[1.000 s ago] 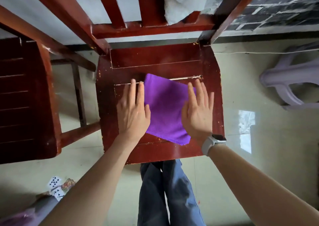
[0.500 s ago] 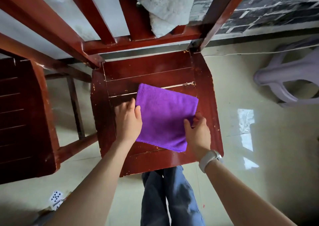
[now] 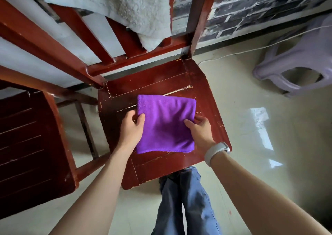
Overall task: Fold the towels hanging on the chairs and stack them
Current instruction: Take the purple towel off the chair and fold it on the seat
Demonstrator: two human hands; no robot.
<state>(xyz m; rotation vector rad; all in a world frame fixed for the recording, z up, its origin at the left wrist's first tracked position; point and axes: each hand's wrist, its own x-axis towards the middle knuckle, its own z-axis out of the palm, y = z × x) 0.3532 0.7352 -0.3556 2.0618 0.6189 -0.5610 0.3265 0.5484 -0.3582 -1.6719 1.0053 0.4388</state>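
A folded purple towel [image 3: 165,125] is held just above the seat of a red-brown wooden chair [image 3: 158,76]. My left hand [image 3: 132,129] grips its left edge, thumb on top and fingers underneath. On the right edge, my right hand [image 3: 200,130] holds it the same way; a white watch is on that wrist. A fluffy white towel [image 3: 125,7] hangs over the backrest of this chair, its lower corner drooping past the slats.
A second dark red chair [image 3: 27,145] stands close on the left. A pale purple plastic stool [image 3: 301,60] sits on the floor at the right, near the brick-patterned wall. My legs in blue jeans [image 3: 185,199] are right in front of the chair.
My hands were pressing flat on the purple towel; they have since slid to its two side edges, gripped it and lifted it. The view tilted up, showing more of the white towel.
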